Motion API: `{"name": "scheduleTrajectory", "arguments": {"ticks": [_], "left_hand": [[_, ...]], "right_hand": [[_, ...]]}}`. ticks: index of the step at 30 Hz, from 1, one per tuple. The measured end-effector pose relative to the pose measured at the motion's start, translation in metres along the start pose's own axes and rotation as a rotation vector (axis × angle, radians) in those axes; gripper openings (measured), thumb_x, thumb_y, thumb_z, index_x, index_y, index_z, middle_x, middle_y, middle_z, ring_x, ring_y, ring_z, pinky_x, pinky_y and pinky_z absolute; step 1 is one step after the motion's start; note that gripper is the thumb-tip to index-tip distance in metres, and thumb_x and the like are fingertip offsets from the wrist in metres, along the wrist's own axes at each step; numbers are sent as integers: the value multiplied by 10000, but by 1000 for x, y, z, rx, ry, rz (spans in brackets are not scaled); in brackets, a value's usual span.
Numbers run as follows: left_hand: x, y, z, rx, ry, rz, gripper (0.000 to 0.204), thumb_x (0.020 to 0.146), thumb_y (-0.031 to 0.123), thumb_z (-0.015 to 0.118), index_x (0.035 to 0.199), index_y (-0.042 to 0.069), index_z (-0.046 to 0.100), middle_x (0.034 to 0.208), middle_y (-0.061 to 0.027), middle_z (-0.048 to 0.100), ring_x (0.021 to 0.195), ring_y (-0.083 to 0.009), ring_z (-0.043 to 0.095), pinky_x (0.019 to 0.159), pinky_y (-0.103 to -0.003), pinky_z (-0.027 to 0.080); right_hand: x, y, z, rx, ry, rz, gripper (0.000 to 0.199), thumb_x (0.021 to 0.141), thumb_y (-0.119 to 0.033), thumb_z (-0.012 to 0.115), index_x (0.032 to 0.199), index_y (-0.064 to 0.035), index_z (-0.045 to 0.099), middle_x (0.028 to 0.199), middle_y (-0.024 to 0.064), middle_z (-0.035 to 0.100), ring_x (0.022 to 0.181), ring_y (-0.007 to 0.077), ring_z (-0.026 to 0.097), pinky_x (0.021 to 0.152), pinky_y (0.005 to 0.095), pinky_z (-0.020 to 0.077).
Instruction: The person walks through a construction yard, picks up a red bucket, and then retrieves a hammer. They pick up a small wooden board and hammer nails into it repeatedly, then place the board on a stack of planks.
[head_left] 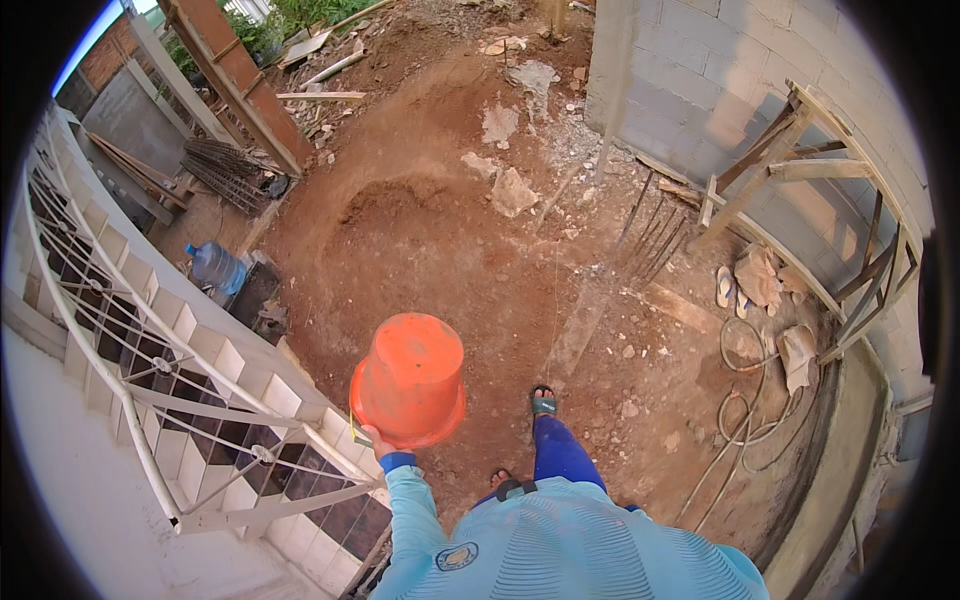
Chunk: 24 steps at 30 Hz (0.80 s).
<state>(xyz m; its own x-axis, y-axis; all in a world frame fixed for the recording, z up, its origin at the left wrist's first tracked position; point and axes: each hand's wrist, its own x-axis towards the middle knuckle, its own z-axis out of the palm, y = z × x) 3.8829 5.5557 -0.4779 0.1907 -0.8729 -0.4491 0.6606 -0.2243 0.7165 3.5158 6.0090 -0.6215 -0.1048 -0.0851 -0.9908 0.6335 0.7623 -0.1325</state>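
An orange bucket (408, 375) hangs in front of me, left of the middle, over the dirt. Its narrow closed end points up and away, and its wide rim is on the side nearer to me. My left hand (379, 443), below a light blue sleeve with a dark blue cuff, grips the bucket at the lower left of its rim; most of the fingers are hidden. A thin yellowish strip shows beside those fingers, too small to make out. My right hand does not show.
White stairs with a metal railing (150, 395) rise close on my left. A blue water jug (217, 268) stands beyond them. Rebar rods (655, 235), a hose (745, 425) and a wooden trestle (790, 165) lie or stand to the right. Uneven dirt and rubble (513, 193) lie ahead.
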Motion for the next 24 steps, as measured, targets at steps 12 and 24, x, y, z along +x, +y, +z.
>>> {"name": "scheduleTrajectory", "arguments": {"ticks": [12, 24], "left_hand": [[87, -27, 100, -79, 31, 94, 802, 872, 665, 404, 1431, 100, 297, 1444, -119, 361, 1273, -338, 403, 1055, -489, 351], [233, -31, 226, -87, 124, 97, 877, 826, 696, 459, 1424, 75, 301, 1439, -142, 358, 1253, -352, 423, 1023, -518, 385]], "right_hand": [[47, -380, 18, 134, 58, -332, 239, 918, -259, 452, 1066, -79, 505, 817, 151, 613, 556, 263, 594, 431, 410, 510], [48, -575, 165, -395, 40, -339, 274, 928, -259, 388, 891, -54, 567, 764, 135, 612, 565, 237, 571, 478, 384, 459]]}}
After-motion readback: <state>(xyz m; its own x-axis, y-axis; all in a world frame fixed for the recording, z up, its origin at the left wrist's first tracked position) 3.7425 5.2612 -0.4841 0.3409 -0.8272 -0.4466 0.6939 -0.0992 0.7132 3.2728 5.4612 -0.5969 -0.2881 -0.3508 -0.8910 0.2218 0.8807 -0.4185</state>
